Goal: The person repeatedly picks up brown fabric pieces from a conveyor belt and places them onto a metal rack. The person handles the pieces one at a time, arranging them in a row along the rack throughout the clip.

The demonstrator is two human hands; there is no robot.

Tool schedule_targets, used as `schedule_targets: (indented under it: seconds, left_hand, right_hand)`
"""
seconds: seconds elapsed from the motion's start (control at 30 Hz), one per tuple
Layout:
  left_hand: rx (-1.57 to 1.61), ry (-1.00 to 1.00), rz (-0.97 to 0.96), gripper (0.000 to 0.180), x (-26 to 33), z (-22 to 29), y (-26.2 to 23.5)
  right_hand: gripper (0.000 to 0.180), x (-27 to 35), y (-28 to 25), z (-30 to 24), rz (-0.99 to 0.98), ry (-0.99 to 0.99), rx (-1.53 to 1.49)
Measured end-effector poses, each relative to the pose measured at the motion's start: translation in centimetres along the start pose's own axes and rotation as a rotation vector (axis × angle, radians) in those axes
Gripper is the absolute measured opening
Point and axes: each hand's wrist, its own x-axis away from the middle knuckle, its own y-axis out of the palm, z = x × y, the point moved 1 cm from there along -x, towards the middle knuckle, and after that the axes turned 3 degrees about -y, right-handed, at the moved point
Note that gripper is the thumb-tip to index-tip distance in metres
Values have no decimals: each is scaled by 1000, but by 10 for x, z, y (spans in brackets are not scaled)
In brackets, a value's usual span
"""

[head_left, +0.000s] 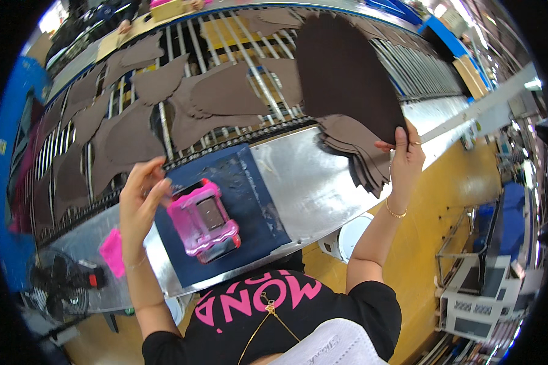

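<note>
My right hand (406,149) pinches the lower edge of a large dark brown flat cut piece (347,67), rounded at its far end and raised above the bench. Behind and below it, a stack of brown pieces with jagged edges (362,149) lies on the metal bench. My left hand (141,198) is by the conveyor edge, its fingers bent and apart, with nothing visible in them. Right beside it a glossy pink tray (192,214) with a brownish block (211,213) inside rests on a dark blue mat (265,228).
Beyond the bench (292,176) runs a conveyor of metal bars (164,125) carrying several brown cut pieces (222,91). A pink cloth (112,252) and a black fan (58,283) are at left. Below the bench stands a white bucket (355,234). Another person's hand (125,27) shows at the far side.
</note>
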Motion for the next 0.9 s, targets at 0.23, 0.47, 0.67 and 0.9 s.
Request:
schedule_targets:
  seconds: [0.23, 0.47, 0.67, 0.9]
  left_hand:
    - [242, 84, 133, 45, 3, 19, -11]
    - [-183, 10, 415, 22, 85, 39, -105]
    - [-186, -15, 485, 17, 121, 36, -109]
    - [-243, -168, 309, 7, 108, 3, -70]
  right_hand:
    - [25, 58, 123, -68, -407, 58, -914]
    - [15, 113, 191, -73, -830, -331, -579]
    - [16, 130, 193, -81, -863, -620, -455]
    - [20, 117, 160, -20, -879, -555, -298]
